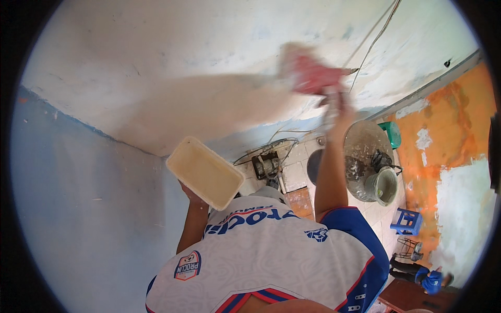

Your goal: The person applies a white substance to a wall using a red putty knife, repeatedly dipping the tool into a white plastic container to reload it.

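Observation:
My left hand (191,193) holds a cream rectangular plastic tub (178,151) from below. Its fingers are mostly hidden behind the tub. Pale liquid that looks like paint covers the tub's bottom. Up at the whitish wall (219,41), my right hand (336,107) grips what looks like a wide red brush (312,74), smeared by motion. The brush's pale front end is at or very close to the wall; contact cannot be told. A broad, darker beige patch or shadow lies on the wall left of the brush.
A blue wall (88,182) meets the whitish one at left. A cable (377,39) hangs down the wall. On the tiled floor are a round stained table (360,141) bearing a bucket (385,187), and a blue stool (406,221). A person in blue (432,281) is at lower right.

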`<state>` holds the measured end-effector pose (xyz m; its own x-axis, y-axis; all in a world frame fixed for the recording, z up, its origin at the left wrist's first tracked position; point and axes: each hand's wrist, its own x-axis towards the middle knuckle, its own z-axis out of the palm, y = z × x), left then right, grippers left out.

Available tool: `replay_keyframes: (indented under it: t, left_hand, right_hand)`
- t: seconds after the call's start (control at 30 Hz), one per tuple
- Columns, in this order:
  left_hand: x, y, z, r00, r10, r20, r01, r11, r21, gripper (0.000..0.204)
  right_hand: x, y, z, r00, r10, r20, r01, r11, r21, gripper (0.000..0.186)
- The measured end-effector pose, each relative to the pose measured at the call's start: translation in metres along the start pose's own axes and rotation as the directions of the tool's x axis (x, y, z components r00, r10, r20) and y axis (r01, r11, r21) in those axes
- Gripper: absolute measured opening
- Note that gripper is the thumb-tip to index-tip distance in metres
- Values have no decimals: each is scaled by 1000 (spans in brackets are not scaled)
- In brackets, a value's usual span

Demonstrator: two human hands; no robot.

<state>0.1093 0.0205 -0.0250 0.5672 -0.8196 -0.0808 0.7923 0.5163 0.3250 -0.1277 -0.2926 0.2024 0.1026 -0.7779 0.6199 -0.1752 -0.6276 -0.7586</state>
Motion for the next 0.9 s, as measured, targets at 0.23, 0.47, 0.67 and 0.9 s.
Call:
replay_keyframes:
  t: [0.23,0.47,0.67,0.9]
  left_hand:
    - [-12,6,-12,1000,5,-20,-5,1000,6,64]
    - [-15,8,-17,1000,9,-19,-9,1000,3,63]
    - [-18,13,-10,999,38,-33,-36,999,36,63]
    - [-14,8,-15,1000,-5,-6,5,1000,11,63]
  right_hand:
    - [32,19,-14,970,57,-237,-80,993,-86,27]
    - [-20,1,51,995,59,82,-57,998,-32,24]
    - [-7,13,-1,993,17,-114,3,985,170,32]
    - [42,33,5,997,-11,-76,7,998,-56,22]
